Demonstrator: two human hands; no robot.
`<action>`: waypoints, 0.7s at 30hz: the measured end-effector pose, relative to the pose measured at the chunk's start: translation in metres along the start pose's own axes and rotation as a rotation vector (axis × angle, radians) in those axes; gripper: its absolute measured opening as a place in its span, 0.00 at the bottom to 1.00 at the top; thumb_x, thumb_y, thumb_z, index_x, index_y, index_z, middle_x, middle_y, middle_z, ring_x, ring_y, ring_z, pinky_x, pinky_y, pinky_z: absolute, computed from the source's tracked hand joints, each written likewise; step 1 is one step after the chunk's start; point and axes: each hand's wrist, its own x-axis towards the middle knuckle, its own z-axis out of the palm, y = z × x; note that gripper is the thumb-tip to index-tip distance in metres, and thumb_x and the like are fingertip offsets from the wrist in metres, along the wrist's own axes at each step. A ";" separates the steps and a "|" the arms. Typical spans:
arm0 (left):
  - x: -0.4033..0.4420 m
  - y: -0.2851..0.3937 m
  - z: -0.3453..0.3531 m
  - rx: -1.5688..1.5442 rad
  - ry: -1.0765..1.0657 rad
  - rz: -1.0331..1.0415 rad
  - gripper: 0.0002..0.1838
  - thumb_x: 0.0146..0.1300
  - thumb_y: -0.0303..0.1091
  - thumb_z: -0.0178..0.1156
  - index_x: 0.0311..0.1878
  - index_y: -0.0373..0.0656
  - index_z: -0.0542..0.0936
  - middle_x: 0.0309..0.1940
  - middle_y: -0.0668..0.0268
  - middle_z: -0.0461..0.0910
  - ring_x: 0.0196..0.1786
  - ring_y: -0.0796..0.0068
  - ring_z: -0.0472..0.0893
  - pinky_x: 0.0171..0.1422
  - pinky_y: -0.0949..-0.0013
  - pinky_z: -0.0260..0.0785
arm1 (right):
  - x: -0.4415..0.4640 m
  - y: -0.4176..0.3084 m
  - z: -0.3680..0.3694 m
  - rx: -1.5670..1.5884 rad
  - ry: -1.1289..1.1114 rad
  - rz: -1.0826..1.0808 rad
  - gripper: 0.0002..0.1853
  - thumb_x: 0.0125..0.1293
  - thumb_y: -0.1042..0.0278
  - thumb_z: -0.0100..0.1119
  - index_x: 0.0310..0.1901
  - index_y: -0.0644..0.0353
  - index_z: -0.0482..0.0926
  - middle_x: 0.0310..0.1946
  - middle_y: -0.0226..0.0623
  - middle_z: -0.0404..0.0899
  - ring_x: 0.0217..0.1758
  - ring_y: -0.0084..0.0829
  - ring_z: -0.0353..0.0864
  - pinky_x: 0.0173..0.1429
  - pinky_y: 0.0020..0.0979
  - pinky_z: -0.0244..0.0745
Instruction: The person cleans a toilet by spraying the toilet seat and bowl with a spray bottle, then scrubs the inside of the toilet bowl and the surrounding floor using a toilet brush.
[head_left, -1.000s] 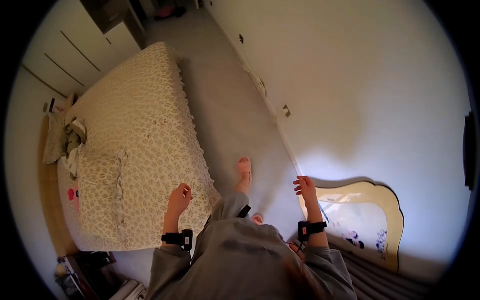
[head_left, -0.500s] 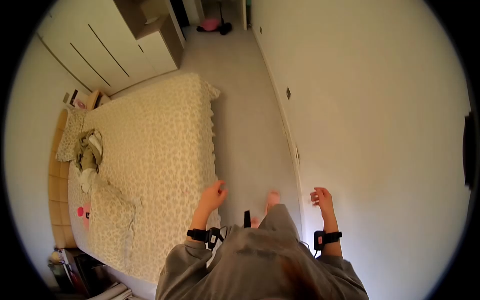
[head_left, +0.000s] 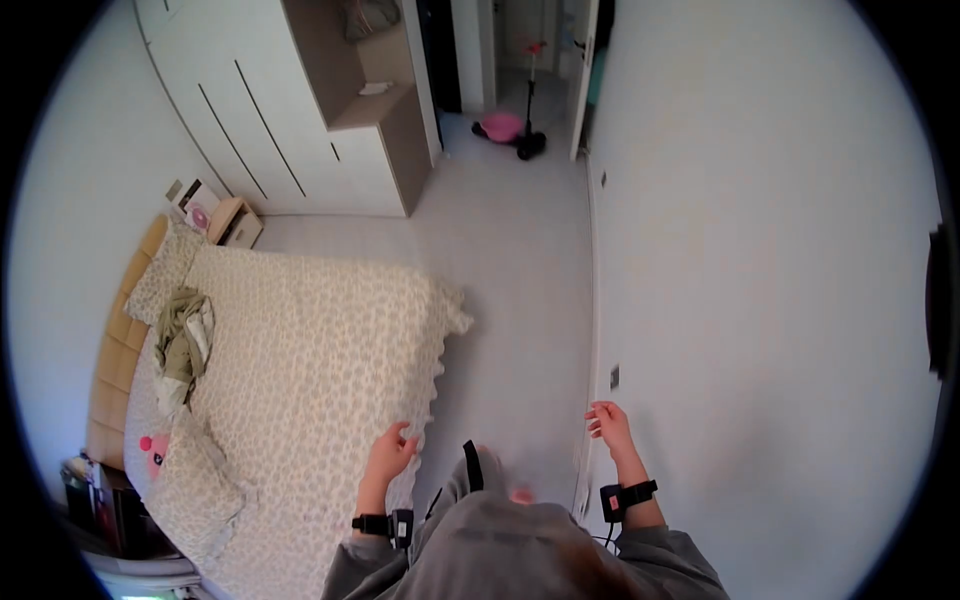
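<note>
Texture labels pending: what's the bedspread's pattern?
Bedspread: pale cream with small repeating greyish marks, best in head view.

A smooth pale grey floor (head_left: 520,240) runs between a wide bed (head_left: 310,345) with a cream-and-grey patterned, frilled cover and a plain whitish wall (head_left: 760,250). A tan padded, panelled headboard (head_left: 118,360) lines the bed's left edge. Off its far left corner stands a light-wood nightstand (head_left: 228,216); behind rises a white wardrobe (head_left: 295,125) with slim dark handles. Soft shadow lies along the bed's right edge.
</note>
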 end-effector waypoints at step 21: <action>0.559 0.172 0.022 -0.086 -0.138 0.246 0.17 0.55 0.39 0.53 0.47 0.43 0.70 0.21 0.62 0.77 0.28 0.63 0.77 0.33 0.65 0.68 | 0.458 -0.190 0.001 0.034 0.205 -0.002 0.12 0.61 0.62 0.46 0.40 0.60 0.71 0.28 0.35 0.76 0.22 0.21 0.72 0.24 0.22 0.68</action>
